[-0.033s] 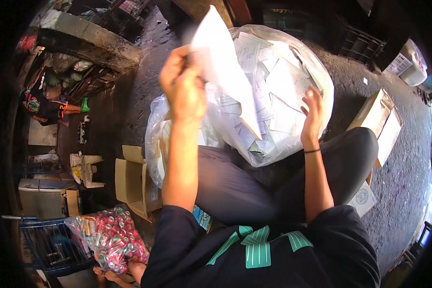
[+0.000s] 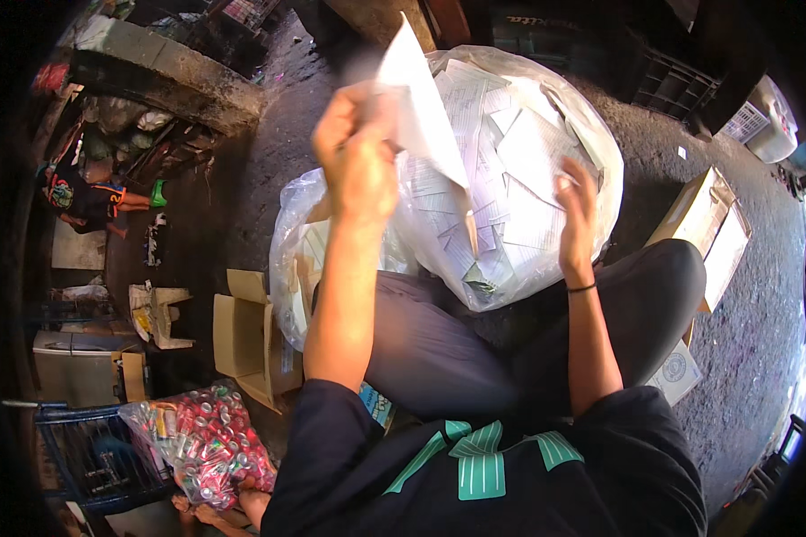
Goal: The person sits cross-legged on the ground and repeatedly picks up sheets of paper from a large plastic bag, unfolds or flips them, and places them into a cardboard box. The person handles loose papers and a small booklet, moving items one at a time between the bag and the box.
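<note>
Raised over the left side of a large clear plastic bag [image 2: 611,166], my left hand [image 2: 360,170] is closed on a white sheet of paper [image 2: 425,121]. The sheet hangs tilted, its lower corner pointing down toward the bag; whether it is one sheet or more I cannot tell. Loose printed papers [image 2: 533,148] fill the bag. My right hand [image 2: 579,210] hovers at the bag's right side, fingers apart, holding nothing. Left of the large bag, partly behind my left forearm, sits a smaller clear bag [image 2: 288,224] with papers in it.
An open cardboard box [image 2: 240,336] stands to the left, another carton [image 2: 690,215] to the right beyond my knee. At lower left are a bag of crushed cans [image 2: 210,438], another person's hand [image 2: 208,515] and a blue metal frame [image 2: 90,456]. A person [image 2: 81,201] is farther left.
My left hand has shifted a little to the right with the paper, which has turned and looks narrower. My right hand has moved slightly left.
</note>
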The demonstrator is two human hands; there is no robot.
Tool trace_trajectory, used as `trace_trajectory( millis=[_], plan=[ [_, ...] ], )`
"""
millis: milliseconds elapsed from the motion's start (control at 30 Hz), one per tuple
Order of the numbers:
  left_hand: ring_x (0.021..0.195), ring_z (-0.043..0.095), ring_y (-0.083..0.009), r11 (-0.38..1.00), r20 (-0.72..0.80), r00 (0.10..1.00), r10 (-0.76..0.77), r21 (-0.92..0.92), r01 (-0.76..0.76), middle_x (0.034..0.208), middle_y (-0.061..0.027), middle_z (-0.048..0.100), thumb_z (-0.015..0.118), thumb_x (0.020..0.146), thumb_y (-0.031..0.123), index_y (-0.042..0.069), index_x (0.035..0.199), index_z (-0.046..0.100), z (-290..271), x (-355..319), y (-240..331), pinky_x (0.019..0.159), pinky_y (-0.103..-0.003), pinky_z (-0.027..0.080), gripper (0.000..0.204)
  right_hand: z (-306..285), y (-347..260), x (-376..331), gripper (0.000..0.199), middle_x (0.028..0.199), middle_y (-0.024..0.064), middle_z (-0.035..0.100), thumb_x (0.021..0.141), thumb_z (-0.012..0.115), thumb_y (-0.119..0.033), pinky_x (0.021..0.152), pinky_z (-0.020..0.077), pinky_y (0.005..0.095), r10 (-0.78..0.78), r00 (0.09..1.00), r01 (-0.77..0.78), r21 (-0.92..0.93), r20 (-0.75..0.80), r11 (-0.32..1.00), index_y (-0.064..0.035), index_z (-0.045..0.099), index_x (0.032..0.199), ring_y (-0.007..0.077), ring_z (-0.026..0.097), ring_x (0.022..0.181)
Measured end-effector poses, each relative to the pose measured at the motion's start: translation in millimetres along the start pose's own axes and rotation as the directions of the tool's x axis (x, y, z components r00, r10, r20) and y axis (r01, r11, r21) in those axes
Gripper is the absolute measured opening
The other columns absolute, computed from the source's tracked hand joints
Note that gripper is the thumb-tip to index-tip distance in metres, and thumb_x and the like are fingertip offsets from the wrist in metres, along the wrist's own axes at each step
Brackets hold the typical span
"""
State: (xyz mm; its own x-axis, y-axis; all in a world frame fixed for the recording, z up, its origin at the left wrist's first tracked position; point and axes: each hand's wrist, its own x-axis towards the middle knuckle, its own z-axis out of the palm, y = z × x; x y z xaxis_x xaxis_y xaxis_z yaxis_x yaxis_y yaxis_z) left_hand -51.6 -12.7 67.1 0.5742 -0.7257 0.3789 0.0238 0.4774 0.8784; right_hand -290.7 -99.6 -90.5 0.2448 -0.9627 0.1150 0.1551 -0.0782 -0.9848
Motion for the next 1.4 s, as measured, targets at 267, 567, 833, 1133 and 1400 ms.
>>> trace_trajectory(
  millis=[267, 567, 833, 1133, 1400],
  plan=[
    [0.107, 0.072, -0.0265, 0.905, -0.162, 0.920, -0.357, -0.305, 0.298, 0.115, -0.0174, 0.069, 0.059, 0.103, 0.000, -0.006, 0.122, 0.056, -12.5, 1.0, -23.9, 0.099, -0.040, 0.059, 0.020, 57.8, -53.9, -29.9, 0.024, 0.111, 0.0176, 0.074, 0.091, 0.074, 0.000, 0.084, 0.0586, 0.0364, -0.334, 0.852, 0.417, -0.138, 0.402, 0.898, 0.0023, 0.073, 0.115, 0.0309, 0.075, 0.096],
    [0.103, 0.062, -0.0264, 0.355, 0.001, 0.970, 0.242, 0.931, -0.089, 0.112, -0.0142, 0.061, 0.067, 0.082, -0.012, 0.004, 0.124, 0.062, -37.4, -12.5, -0.7, 0.090, -0.040, 0.054, 0.046, 30.1, -65.8, 5.4, 0.012, 0.086, 0.0139, 0.068, 0.087, 0.072, 0.002, 0.068, 0.0526, 0.0434, -0.482, 0.850, 0.522, -0.457, 0.212, 0.720, 0.0002, 0.070, 0.098, 0.0353, 0.067, 0.078],
    [0.146, 0.046, -0.0300, 0.592, 0.835, 0.539, -0.109, 0.490, -0.640, 0.150, -0.0143, 0.053, 0.076, 0.078, 0.000, 0.013, 0.146, 0.055, 49.8, -22.0, 14.7, 0.124, -0.048, 0.030, 0.073, 5.7, -113.2, 46.2, 0.026, 0.106, 0.0162, 0.072, 0.086, 0.063, -0.001, 0.085, 0.0550, 0.0479, -0.435, 0.493, 0.792, -0.181, 0.753, 0.583, -0.0049, 0.073, 0.110, 0.0381, 0.068, 0.099],
    [0.077, 0.068, -0.0199, 0.602, 0.578, 0.652, -0.491, 0.766, -0.226, 0.083, -0.0132, 0.073, 0.084, 0.089, 0.022, -0.003, 0.112, 0.072, 14.9, -20.9, -18.1, 0.075, -0.040, 0.053, 0.036, 3.7, -118.8, 67.0, 0.017, 0.086, 0.0182, 0.069, 0.103, 0.060, -0.019, 0.070, 0.0516, 0.0475, -0.246, 0.479, 0.788, -0.289, 0.843, 0.543, -0.0027, 0.064, 0.101, 0.0391, 0.069, 0.080],
    [0.065, 0.063, -0.0327, 0.291, 0.552, 0.834, 0.007, 0.797, -0.530, 0.070, -0.0116, 0.065, 0.069, 0.096, 0.023, 0.007, 0.083, 0.065, 41.9, -49.7, -44.8, 0.062, -0.046, 0.050, 0.021, 18.9, -71.4, 117.8, 0.041, 0.064, 0.0179, 0.064, 0.109, 0.053, -0.039, 0.060, 0.0515, 0.0503, -0.249, 0.421, 0.857, -0.292, 0.872, 0.425, -0.0066, 0.071, 0.093, 0.0396, 0.065, 0.062]
  ],
)
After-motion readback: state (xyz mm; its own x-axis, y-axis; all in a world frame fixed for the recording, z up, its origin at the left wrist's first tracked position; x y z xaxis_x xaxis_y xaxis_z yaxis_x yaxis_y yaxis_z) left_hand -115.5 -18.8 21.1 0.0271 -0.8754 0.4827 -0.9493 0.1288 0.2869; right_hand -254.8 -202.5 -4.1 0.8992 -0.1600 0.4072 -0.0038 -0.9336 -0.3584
